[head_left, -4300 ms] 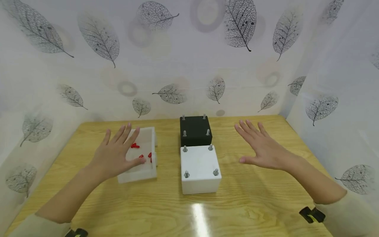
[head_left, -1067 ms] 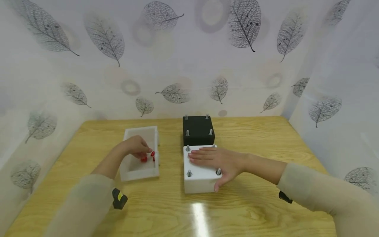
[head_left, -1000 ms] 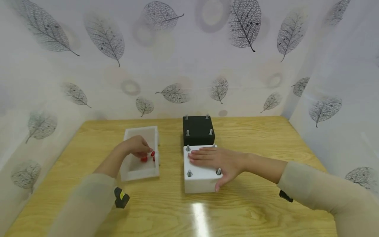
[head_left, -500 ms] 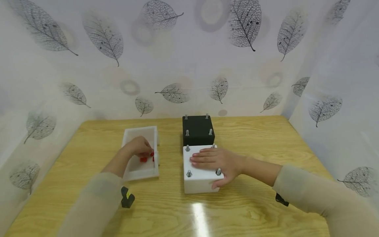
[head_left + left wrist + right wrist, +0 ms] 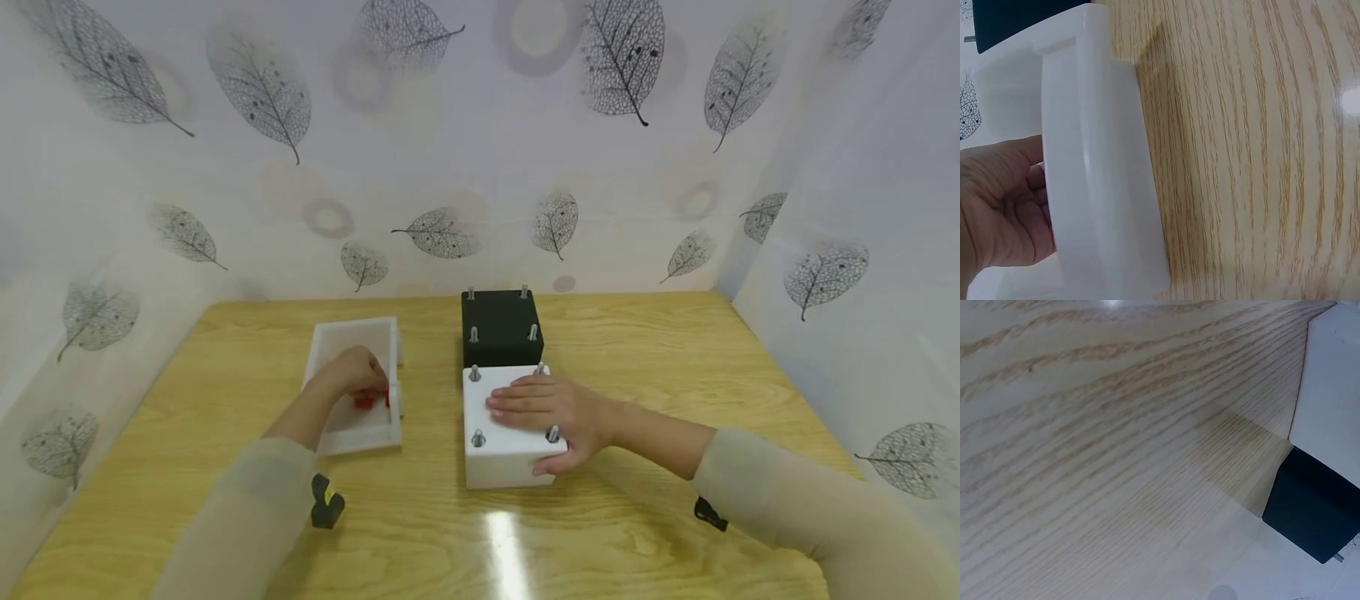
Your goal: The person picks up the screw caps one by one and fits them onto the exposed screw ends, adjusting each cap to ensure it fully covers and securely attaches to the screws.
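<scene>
In the head view, my left hand (image 5: 354,372) reaches down into a white tray (image 5: 352,442), fingers bent, right at small red pieces (image 5: 363,402) by the tray's right wall. The fingertips are hidden behind that wall in the left wrist view, so whether they pinch a piece I cannot tell. My right hand (image 5: 555,412) lies flat on top of a white block (image 5: 502,471), fingers straight and pointing left, thumb low against its front side. Metal bolts (image 5: 478,437) stand up at the block's corners, the far right one partly covered by the hand.
Directly behind the white block stands a black block (image 5: 498,317), also with metal bolts at its corners. Both blocks and the tray rest on a wooden table (image 5: 420,533). A leaf-patterned curtain (image 5: 480,150) surrounds the table at the back and sides.
From hovering spread over the table, both hands have come down, the left into the tray, the right onto the white block. Lately the left fingers have edged onto the red pieces by the wall.
</scene>
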{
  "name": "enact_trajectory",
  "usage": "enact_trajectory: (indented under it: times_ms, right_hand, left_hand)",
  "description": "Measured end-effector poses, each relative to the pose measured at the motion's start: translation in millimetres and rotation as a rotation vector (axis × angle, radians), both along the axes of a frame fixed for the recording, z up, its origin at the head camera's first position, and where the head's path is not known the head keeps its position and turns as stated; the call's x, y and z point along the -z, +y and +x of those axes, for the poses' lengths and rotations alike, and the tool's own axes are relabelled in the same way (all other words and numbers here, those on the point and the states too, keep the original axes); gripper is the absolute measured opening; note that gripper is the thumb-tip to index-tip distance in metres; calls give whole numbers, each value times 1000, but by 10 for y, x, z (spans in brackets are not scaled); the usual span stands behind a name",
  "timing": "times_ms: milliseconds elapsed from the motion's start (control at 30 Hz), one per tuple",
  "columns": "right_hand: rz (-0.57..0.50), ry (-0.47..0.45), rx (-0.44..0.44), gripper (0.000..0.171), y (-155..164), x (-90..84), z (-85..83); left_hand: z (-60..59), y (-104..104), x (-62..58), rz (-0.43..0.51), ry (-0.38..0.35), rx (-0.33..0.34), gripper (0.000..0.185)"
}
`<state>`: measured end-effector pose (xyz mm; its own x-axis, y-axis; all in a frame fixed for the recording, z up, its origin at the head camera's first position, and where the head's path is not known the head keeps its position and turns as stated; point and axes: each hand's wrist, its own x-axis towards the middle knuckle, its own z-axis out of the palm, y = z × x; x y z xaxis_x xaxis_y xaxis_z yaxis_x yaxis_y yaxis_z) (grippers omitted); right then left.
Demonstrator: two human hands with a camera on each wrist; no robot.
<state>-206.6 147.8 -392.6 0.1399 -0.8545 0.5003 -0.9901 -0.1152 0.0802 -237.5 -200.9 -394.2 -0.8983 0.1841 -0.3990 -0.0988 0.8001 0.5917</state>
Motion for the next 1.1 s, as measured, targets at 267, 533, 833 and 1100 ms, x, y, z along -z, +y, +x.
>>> enact_trajectory:
  times_ms: [267, 533, 833, 1100]
  right_hand:
    - [-6, -21, 10, 68, 16, -4, 27]
    - [-8, -28, 10, 64, 14, 2, 24]
    - [-13, -33, 5, 65, -3, 3, 34]
    - [-7, -26, 16, 64, 7, 14, 26]
  left_hand:
    - [-31, 26, 21, -46, 20, 16, 15]
    - [-24, 41, 29, -91, 122, -5, 16]
    - [-15, 32, 20, -72, 165, -17, 19]
    - [-6, 40, -4, -85, 132, -3, 18]
